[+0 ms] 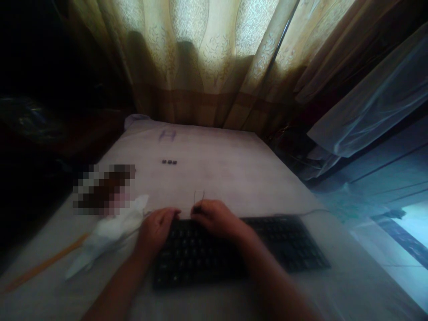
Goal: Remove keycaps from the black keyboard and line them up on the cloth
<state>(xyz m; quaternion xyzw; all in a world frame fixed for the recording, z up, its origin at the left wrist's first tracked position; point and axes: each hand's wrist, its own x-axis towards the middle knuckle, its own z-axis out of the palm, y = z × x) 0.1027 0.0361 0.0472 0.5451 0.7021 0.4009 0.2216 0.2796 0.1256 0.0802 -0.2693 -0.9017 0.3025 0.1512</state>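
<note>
A black keyboard [200, 258] lies in front of me on the cloth-covered table. Over its upper left part, my right hand [214, 218] is closed around what looks like a wire keycap puller [198, 207]. Its dark body shows between the fingers, and two thin wires point away from me. My left hand [158, 229] is at the keyboard's upper left corner with its fingers curled together. Whatever may be in that pinch is too small and blurred to name. Farther back, three small dark keycaps [169, 162] sit in a short row.
A crumpled white cloth or tissue [110, 232] lies left of my left hand, beside an orange-brown stick [47, 263]. A pixelated patch covers something behind it. The keyboard cable [314, 211] runs off right. Patterned curtains [214, 67] hang beyond the table [227, 165].
</note>
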